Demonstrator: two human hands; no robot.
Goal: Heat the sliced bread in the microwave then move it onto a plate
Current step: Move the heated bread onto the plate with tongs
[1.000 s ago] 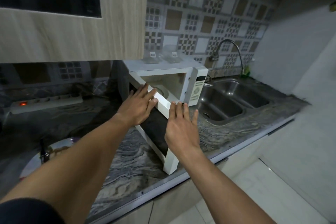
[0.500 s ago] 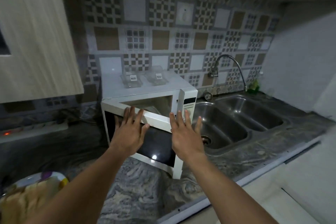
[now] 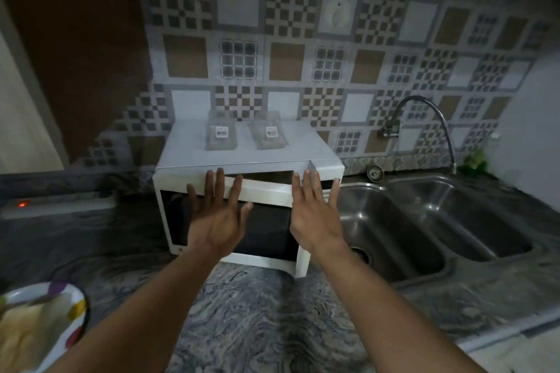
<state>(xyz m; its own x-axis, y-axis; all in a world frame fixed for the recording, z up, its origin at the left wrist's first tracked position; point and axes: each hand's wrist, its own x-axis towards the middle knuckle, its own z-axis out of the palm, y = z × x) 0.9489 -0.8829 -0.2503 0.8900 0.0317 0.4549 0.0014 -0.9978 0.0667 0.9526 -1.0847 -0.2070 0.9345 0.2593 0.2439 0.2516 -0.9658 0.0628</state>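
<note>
- Currently both hands lie flat on the microwave [image 3: 242, 154] door [image 3: 263, 191]: left hand [image 3: 216, 218] on its upper left, right hand [image 3: 315, 218] at its right edge. Fingers are straight and grip nothing.
- Door is nearly closed; a narrow gap shows along its top right.
- The microwave's inside is hidden, so no bread can be seen there.
- A patterned plate [image 3: 79, 304] at the tabletop's [image 3: 257, 312] lower-left corner holds something pale, likely the sliced bread [image 3: 27, 333], though it is blurred.
- Judgement: if that is the bread, plating is done and only closing the door is left. Whether it was heated cannot be told.
</note>
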